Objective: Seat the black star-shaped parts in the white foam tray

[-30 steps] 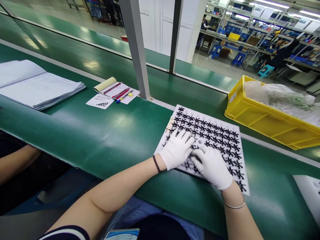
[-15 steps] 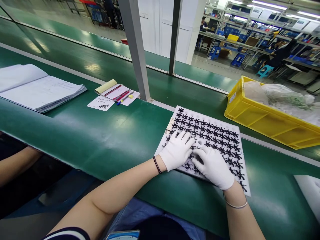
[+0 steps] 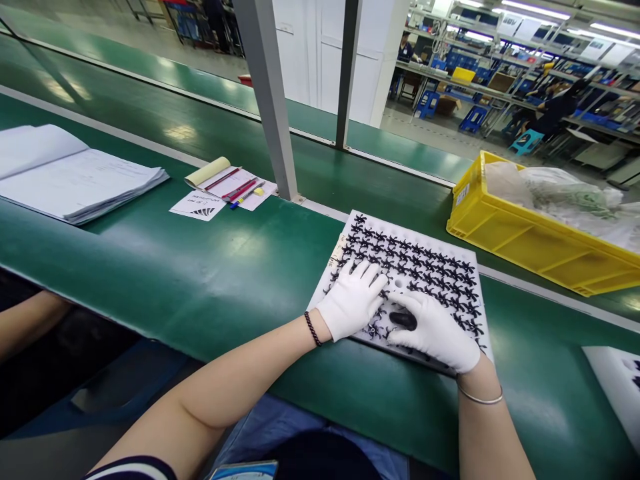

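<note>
A white foam tray (image 3: 418,235) on the green bench holds rows of small black bladed parts, like little fan wheels (image 3: 434,261). My left hand (image 3: 351,298), in a white glove, lies over the tray's left part with its fingers spread. Black parts show around those fingers. Just right of it, my gloved right hand (image 3: 434,330) holds a smooth, dark, rounded black piece (image 3: 403,320) between thumb and fingers, low over the tray. The piece's far side is hidden by the hand. A bare round hole (image 3: 401,283) shows in the tray above my right fingertips.
A yellow crate (image 3: 530,250) with plastic bags stands behind on the right. Another white tray (image 3: 613,383) is at the right edge. Left lie a stack of papers (image 3: 95,180), a notepad with pens (image 3: 235,187) and a grey post (image 3: 273,100). Someone's forearm (image 3: 33,320) shows lower left.
My right hand has turned and drawn slightly down and right, and a dark piece now shows in its grip. My left hand stays spread on the tray.
</note>
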{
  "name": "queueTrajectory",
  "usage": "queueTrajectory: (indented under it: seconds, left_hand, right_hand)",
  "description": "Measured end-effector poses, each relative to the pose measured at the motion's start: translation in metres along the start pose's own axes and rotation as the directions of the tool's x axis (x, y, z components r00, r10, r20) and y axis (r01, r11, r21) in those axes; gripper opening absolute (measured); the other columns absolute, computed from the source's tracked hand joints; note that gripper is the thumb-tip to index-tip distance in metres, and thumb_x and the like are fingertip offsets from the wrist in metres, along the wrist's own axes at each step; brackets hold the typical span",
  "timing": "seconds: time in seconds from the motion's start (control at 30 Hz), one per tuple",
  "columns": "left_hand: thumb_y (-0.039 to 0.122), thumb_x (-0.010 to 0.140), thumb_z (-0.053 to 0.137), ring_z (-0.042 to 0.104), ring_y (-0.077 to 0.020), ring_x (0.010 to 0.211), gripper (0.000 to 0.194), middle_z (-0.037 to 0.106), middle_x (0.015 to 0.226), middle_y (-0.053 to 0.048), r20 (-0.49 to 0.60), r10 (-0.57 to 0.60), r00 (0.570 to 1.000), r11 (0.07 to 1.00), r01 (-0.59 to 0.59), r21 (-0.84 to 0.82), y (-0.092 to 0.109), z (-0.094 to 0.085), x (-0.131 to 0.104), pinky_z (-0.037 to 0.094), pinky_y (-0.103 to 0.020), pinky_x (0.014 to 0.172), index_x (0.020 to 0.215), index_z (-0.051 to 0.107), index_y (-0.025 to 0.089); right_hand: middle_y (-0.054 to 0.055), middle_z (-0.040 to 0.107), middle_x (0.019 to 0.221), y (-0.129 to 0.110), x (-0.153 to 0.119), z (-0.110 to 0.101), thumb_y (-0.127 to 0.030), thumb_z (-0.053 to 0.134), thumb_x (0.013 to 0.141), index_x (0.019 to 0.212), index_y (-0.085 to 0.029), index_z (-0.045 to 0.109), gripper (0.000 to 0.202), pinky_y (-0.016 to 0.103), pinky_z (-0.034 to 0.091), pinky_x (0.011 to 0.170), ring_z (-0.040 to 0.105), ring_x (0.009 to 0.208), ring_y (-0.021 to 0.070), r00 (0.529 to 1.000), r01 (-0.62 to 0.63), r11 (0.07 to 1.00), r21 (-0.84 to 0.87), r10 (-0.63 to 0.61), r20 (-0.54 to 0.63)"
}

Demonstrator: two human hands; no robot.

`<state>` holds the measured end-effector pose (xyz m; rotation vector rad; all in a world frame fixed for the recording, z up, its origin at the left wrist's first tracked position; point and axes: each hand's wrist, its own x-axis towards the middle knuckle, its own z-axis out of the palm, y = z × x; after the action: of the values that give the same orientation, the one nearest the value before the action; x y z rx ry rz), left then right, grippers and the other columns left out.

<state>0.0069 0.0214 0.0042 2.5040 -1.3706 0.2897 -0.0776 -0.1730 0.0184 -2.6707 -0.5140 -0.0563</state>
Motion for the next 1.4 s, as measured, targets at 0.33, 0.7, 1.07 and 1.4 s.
queueTrajectory:
  seconds: [0.33, 0.7, 1.07, 1.4]
  left_hand:
    - [0.029, 0.095, 0.043, 0.043, -0.0278, 0.113, 0.024, 0.05, 0.122, -0.01, 0.005, -0.002, 1.0, 1.0, 0.002, -0.023, 0.001, -0.003, 0.0, 0.032, -0.045, 0.101, 0.114, 0.053, 0.017]
    - [0.029, 0.095, 0.043, 0.043, -0.028, 0.112, 0.024, 0.049, 0.122, -0.01, -0.009, -0.011, 1.0, 1.0, 0.011, -0.026, 0.0, -0.001, 0.0, 0.033, -0.046, 0.099, 0.113, 0.053, 0.018]
    - [0.024, 0.098, 0.04, 0.052, -0.0208, 0.096, 0.022, 0.058, 0.1, -0.008, -0.078, 0.243, 0.967, 0.959, -0.252, -0.127, 0.005, 0.005, 0.005, 0.04, -0.037, 0.09, 0.102, 0.059, 0.016]
    - [0.018, 0.093, 0.044, 0.055, -0.0184, 0.081, 0.016, 0.059, 0.088, -0.006, -0.138, 0.281, 0.95, 0.942, -0.301, -0.152, 0.013, -0.002, 0.002, 0.044, -0.033, 0.073, 0.09, 0.059, 0.015]
  right_hand:
    - [0.006, 0.062, 0.107, -0.005, 0.006, 0.009, -0.036, 0.067, 0.092, 0.126, -0.021, 0.056, 0.038, 0.035, 0.049, 0.084, 0.059, 0.095, 0.0229, 0.995, -0.041, 0.997, -0.062, 0.035, -0.097]
    - [0.004, 0.068, 0.102, -0.005, 0.005, 0.026, -0.053, 0.042, 0.1, 0.108, -0.023, 0.067, 0.04, 0.03, 0.052, 0.069, 0.065, 0.084, 0.0216, 0.876, -0.33, 0.94, 0.08, 0.337, -0.346]
    - [0.004, 0.068, 0.087, -0.012, 0.011, 0.035, -0.061, 0.04, 0.098, 0.116, -0.02, 0.064, 0.051, 0.03, 0.049, 0.064, 0.064, 0.072, 0.0205, 0.768, -0.462, 0.877, 0.134, 0.471, -0.434]
    - [0.006, 0.069, 0.097, -0.013, 0.011, 0.038, -0.061, 0.035, 0.099, 0.122, -0.019, 0.059, 0.054, 0.034, 0.055, 0.066, 0.067, 0.077, 0.0243, 0.75, -0.431, 0.879, 0.203, 0.474, -0.462]
